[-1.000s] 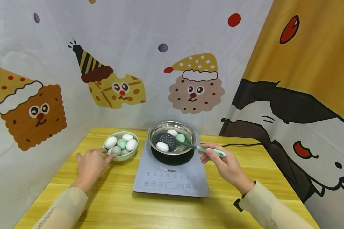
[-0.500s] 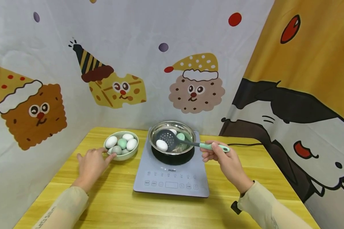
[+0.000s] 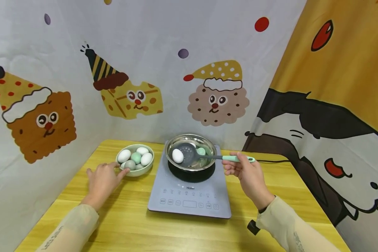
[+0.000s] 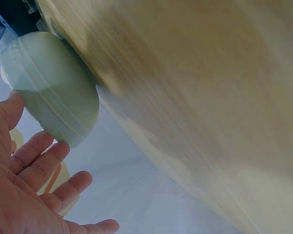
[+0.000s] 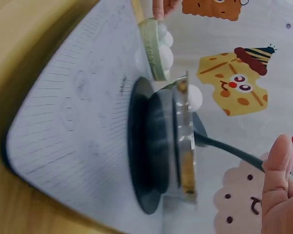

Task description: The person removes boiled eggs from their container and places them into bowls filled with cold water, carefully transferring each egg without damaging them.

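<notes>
My right hand point(image 3: 247, 176) grips the mint handle of a dark slotted skimmer point(image 3: 208, 157). A white egg point(image 3: 177, 155) rides on the skimmer's left side, over the steel pan point(image 3: 168, 141). In the pan, a mint egg point(image 3: 201, 151) shows right of the skimmer, with a second white egg mostly hidden behind it. My left hand point(image 3: 105, 180) rests against the pale green bowl point(image 3: 141, 172), which holds several white, mint and grey eggs. In the left wrist view, the thumb and two fingertips touch the bowl's side point(image 4: 53, 92); the other fingers spread away from it.
The pan stands on a flat induction cooktop point(image 3: 189, 197) with a touch panel. A black cord point(image 3: 272, 161) runs along the right rear of the wooden table point(image 3: 129, 224). Printed curtains point(image 3: 163, 31) close off the back and sides.
My right hand has lifted the skimmer with the white egg and drawn the handle a little rightward. The left hand stays at the bowl. The head view has shifted slightly.
</notes>
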Motion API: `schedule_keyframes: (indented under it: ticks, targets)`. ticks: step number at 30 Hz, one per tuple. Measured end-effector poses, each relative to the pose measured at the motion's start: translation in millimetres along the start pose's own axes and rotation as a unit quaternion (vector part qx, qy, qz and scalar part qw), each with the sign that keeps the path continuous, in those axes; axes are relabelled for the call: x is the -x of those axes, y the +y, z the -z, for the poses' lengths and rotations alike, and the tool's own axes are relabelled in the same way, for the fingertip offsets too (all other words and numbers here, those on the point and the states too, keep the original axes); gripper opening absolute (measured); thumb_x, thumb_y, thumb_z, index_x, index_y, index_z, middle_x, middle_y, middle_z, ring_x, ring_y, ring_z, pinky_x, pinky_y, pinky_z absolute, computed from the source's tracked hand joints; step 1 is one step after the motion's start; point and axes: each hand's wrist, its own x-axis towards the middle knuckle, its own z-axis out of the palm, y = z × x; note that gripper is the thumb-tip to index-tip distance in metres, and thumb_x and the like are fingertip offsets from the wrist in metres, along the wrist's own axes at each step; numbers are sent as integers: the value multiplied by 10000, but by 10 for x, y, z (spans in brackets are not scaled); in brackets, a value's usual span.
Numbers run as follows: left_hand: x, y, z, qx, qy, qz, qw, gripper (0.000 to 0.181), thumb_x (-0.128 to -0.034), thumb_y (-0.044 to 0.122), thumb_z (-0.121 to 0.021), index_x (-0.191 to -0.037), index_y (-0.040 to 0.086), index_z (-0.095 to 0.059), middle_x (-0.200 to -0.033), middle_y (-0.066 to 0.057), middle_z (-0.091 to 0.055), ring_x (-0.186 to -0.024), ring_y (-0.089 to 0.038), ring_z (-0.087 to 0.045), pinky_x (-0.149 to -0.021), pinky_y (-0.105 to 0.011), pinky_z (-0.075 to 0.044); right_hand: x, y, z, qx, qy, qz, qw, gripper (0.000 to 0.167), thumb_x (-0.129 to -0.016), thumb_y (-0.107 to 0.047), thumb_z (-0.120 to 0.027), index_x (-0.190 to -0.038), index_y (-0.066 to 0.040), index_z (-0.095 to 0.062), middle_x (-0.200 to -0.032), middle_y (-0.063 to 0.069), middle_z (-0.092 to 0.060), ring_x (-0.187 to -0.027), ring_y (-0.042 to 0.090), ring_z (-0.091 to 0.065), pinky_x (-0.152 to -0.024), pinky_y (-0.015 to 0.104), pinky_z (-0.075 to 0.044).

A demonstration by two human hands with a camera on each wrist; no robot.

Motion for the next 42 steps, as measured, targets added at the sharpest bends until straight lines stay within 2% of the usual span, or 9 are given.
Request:
schedule_keyframes:
  ticks: [7,12,18,24,29,33,36,39,42]
  targets:
    - [-19,16,-1,65,17,10,10000,583,-999,540,-708,-1253,17,-753,-1205,-311,-751,-1180,-564,-646,-1018,-875,-272,-84,-164,-207,-176,-42,226,9996,453,-1161,-398,-449,-1343,-11,-598,-1047,66,-828,-845,155,-770,-798,289,-653]
    - [-16,-7,-7,52,114,-11,9999,582,-995,539,-713,-1241,14,-757,-1192,-313,-754,-1166,-562,-653,-993,-853,-301,-212,-255,-591,-354,-193,221,9989,418,-1174,-323,-425,-1351,12,-601,-1037,81,-830,-834,152,-769,-766,291,-653]
    - [-6,23,-12,34,-50,25,10000,595,-1006,553,-691,-1267,22,-748,-1242,-305,-743,-1237,-566,-615,-1029,-863,-282,-387,-177,-1019,-502,-176,124,9985,371,-1160,-267,-456,-1305,28,-629,-1022,175,-815,-777,165,-759,-701,309,-645]
    - [-15,41,-14,66,-18,-11,10000,594,-1005,550,-692,-1271,21,-745,-1235,-306,-744,-1212,-562,-627,-1033,-851,-282,-509,-46,-1319,-207,-242,251,9992,358,-1139,-241,-502,-1311,28,-664,-962,136,-805,-747,151,-754,-722,320,-657]
    - [-21,44,-13,56,-30,-14,10000,586,-1004,538,-701,-1267,16,-743,-1230,-317,-740,-1227,-572,-615,-1058,-868,-267,-522,35,-1520,217,-582,342,9975,392,-1151,-276,-502,-1417,-14,-623,-1124,263,-772,-791,139,-756,-818,361,-666]
    - [-21,39,-4,53,-11,10,10000,593,-1002,539,-704,-1264,9,-744,-1222,-319,-742,-1230,-570,-616,-1060,-874,-264,-483,52,-1667,499,-1073,608,9911,437,-1158,-289,-490,-1496,-18,-554,-1249,343,-695,-925,229,-770,-917,423,-656]
    - [-18,33,2,59,50,40,10000,584,-997,534,-714,-1252,10,-751,-1207,-311,-750,-1207,-559,-631,-1042,-864,-284,-451,62,-1754,828,-1371,876,9832,453,-1162,-297,-483,-1524,-27,-522,-1247,292,-692,-1018,312,-763,-959,440,-642]
    - [-9,26,3,67,107,49,9999,568,-991,532,-726,-1239,22,-759,-1191,-303,-757,-1168,-545,-652,-1012,-840,-315,-418,69,-1802,1090,-1465,1095,9771,452,-1164,-300,-478,-1524,-31,-524,-1232,245,-700,-1061,352,-757,-973,429,-638]
    - [5,16,-4,78,150,44,9998,558,-984,533,-735,-1226,31,-767,-1173,-296,-764,-1133,-530,-668,-981,-812,-338,-370,39,-1777,1089,-1406,1210,9766,440,-1162,-296,-482,-1510,-33,-543,-1237,252,-709,-1062,365,-765,-968,417,-640]
